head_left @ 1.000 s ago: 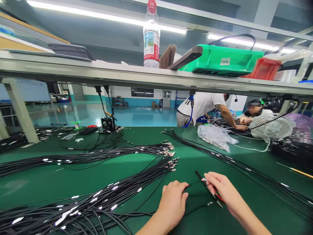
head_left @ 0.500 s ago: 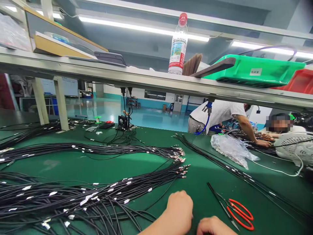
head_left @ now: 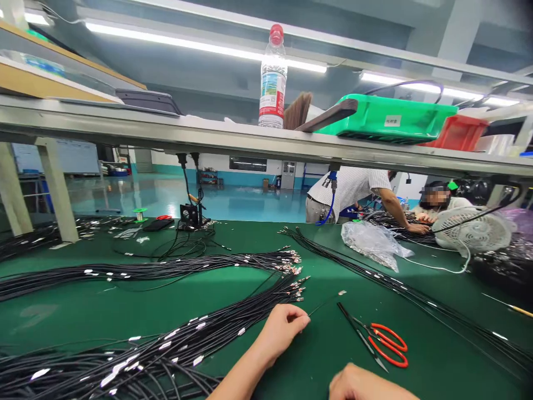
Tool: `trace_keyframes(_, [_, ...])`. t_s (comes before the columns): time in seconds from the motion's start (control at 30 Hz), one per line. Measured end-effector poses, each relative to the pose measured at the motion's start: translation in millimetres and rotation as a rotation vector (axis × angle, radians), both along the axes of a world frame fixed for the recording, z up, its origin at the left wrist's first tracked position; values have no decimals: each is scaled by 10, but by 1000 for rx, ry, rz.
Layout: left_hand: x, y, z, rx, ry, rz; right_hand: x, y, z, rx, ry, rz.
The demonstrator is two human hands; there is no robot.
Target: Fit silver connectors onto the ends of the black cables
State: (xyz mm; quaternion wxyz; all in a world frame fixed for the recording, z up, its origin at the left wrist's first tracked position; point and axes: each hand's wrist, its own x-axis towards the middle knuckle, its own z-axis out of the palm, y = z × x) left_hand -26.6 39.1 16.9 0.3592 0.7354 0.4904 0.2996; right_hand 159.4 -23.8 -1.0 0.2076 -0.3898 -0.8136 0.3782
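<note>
Head view: my left hand (head_left: 283,329) is above the green bench (head_left: 308,355), its grip pinching a thin cable (head_left: 322,305) between thumb and fingertips. From that pinch the cable runs away from me and to the right, ending in a small pale tip (head_left: 342,293) just beyond the scissors. My right hand (head_left: 353,383) is at the bottom edge, partly cut off and a little blurred, with its fingers hidden, so I cannot tell whether that grip is spread or pressed together. Ahead of it lie the red-handled scissors (head_left: 389,345), with a slim dark tool (head_left: 361,335) crossing them, its pale pointed end towards me. Left of my left hand a near bundle of black cables (head_left: 225,318) with white labels slants across the bench, its metal ends close to those of a farther bundle (head_left: 166,265). Another bundle (head_left: 358,266) runs down the right side, near a clear plastic bag (head_left: 370,241) and a white fan (head_left: 472,229). Overhead, a shelf (head_left: 208,129) carries a bottle (head_left: 272,94), a brush (head_left: 297,111) and a green bin (head_left: 400,119). Beyond, a co-worker in a striped shirt (head_left: 350,191) leans over dark cables.
</note>
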Motion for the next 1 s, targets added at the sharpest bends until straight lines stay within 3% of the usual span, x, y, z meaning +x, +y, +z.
trace_keyframes(0.17, [65,-142,230,-162,-410,-149,220,239,155,-63,259,-455])
trace_keyframes(0.33, [91,-157,222,-104,-336,-68,362,235,371,-95,810,-499])
trace_keyframes(0.43, [118,-180,220,-54,-269,-51,324,178,397,-92,943,-516])
trace_keyframes(0.63, [299,-390,367,-106,-486,-226,163,93,405,-63,942,-500])
trace_keyframes(0.83, [357,-504,479,117,-387,-61,73,-17,464,23,828,-458])
trace_keyframes(1.0, [311,-492,478,144,-297,-95,77,-50,451,263,574,-578])
